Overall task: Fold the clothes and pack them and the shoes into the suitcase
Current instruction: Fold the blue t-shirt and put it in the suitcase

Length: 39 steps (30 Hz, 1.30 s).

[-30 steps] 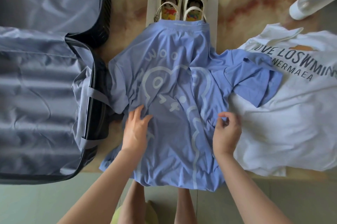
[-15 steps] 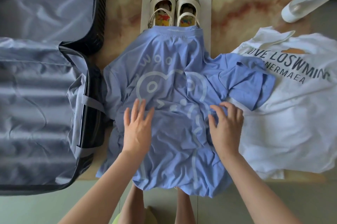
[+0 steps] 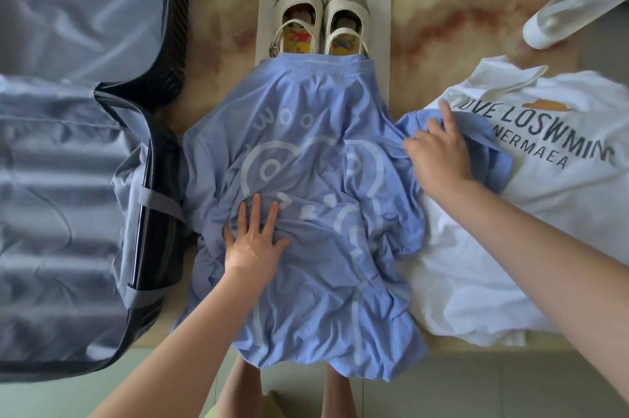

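A blue T-shirt with a white line drawing lies spread and wrinkled on the table in front of me. My left hand presses flat on its lower middle, fingers straight. My right hand rests on the shirt's right sleeve, which overlaps a white T-shirt with dark lettering; its fingers curl into the sleeve fabric. A pair of beige shoes stands on a plastic bag just beyond the blue collar. The open suitcase with grey lining fills the left side.
A clear plastic bottle lies at the far right corner. The marbled tabletop shows between the shoes and the white shirt. The table's near edge runs under the blue shirt's hem, and my legs show below it.
My right hand has moved up and to the right, from the shirt's body onto its right sleeve. My left hand has stayed flat on the blue shirt, shifting only slightly.
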### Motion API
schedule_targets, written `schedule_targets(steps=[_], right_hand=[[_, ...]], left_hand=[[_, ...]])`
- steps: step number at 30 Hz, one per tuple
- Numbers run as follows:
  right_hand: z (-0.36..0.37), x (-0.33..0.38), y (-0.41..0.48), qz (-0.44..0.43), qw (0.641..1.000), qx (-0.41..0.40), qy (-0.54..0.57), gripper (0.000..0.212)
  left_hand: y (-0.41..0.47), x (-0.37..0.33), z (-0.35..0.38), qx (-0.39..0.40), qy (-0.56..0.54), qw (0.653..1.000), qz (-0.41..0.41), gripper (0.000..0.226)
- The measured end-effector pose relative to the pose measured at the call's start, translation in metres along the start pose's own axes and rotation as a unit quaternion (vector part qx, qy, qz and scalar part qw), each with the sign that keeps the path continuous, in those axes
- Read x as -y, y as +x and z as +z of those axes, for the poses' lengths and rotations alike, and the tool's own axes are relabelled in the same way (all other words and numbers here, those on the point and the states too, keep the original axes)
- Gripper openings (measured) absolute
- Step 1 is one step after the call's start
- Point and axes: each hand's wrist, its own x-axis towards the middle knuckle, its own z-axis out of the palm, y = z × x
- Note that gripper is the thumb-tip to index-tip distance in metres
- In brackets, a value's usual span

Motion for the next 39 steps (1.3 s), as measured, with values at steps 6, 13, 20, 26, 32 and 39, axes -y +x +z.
schedule_targets(steps=[6,13,20,26,32,39], right_hand=[[0.010,-0.027,-0.006,0.069,0.996,-0.060,0.002,0.038],[0.011,-0.001,0.011,0.057,0.986,-0.075,0.141,0.018],[0.004,-0.014,0.064,0.080,0.983,0.098,0.137,0.027],[0.007,-0.018,0.077,0.063,0.988,0.104,0.099,0.015],[0.002,-0.084,0.089,0.199,0.968,-0.057,0.143,0.019],[0.009,-0.059,0.076,0.129,0.968,-0.067,0.204,0.025]], left_hand=[[0.004,0.008,-0.007,0.001,0.018,1.000,-0.014,0.068],[0.007,-0.025,-0.033,-0.124,0.019,0.992,0.024,0.062],[0.043,-0.061,-0.047,-0.085,0.021,0.989,0.119,0.064],[0.053,-0.058,-0.036,-0.027,0.041,0.993,0.105,0.068],[0.054,-0.056,-0.034,-0.040,0.045,0.994,0.096,0.072],[0.051,-0.067,-0.042,-0.060,0.033,0.996,0.064,0.072]])
